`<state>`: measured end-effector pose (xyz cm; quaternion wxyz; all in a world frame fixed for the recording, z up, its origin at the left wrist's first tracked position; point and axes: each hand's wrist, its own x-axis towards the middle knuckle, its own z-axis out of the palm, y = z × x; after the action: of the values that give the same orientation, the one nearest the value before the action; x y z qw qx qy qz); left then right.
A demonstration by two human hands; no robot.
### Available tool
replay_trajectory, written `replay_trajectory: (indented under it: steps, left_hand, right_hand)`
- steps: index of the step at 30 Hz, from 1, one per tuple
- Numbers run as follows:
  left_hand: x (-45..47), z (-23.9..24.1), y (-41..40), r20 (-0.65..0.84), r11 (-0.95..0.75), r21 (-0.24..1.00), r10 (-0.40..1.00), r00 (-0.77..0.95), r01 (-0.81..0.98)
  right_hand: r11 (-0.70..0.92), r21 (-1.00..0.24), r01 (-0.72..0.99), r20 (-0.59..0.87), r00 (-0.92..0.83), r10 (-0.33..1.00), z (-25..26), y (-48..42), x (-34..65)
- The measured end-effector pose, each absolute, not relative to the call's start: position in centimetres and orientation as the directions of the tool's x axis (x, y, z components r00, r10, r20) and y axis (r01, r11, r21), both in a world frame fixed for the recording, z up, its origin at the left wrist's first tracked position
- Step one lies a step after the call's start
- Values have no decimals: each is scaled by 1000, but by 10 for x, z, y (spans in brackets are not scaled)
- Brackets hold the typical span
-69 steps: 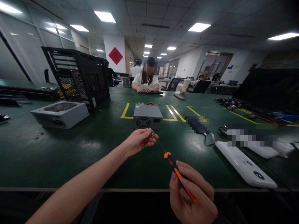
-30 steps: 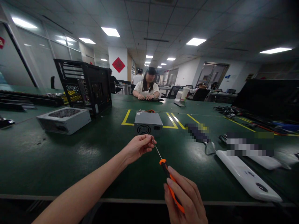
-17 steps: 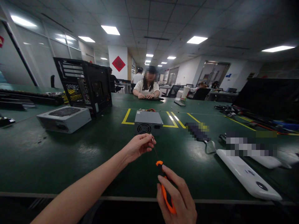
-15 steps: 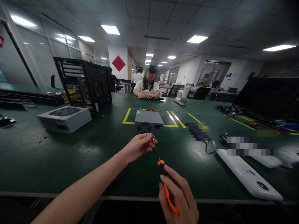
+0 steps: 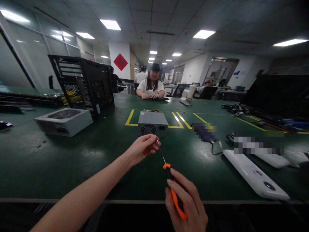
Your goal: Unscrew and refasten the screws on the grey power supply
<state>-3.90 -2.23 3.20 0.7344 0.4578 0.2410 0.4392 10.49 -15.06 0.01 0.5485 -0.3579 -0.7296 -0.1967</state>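
My right hand (image 5: 189,201) is wrapped round the orange and black handle of a screwdriver (image 5: 178,203). Its thin metal shaft points up and away, ending at the fingers of my left hand (image 5: 145,146). The left thumb and forefinger are pinched together at the shaft's tip; whatever sits between them is too small to make out. Just beyond the left hand, a grey computer power supply (image 5: 153,119) lies on the green table (image 5: 116,180), its round fan grille facing me and some wires behind it.
On the left stand a second power supply (image 5: 64,122) and an open black computer case (image 5: 89,85). White device (image 5: 256,175) and a blurred dark item (image 5: 204,132) lie to the right, near cables and a dark monitor (image 5: 280,103). Across the table a person (image 5: 151,87) sits working.
The view has shifted slightly, so most things sit a little higher in the picture. Both hands keep nearly the same pose at the screwdriver.
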Motion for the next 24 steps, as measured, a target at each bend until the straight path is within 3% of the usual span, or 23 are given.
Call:
replay_trajectory:
  steps: [7,24]
  left_hand:
    - [-38,30,-21,33,142,933,880,473,-329]
    - [-37,27,-19,-4,205,906,879,478,-370]
  right_hand:
    - [692,-67,719,918,-228,325,-1,-151,114]
    - [719,-96,688,921,-212,326,-7,-146,118]
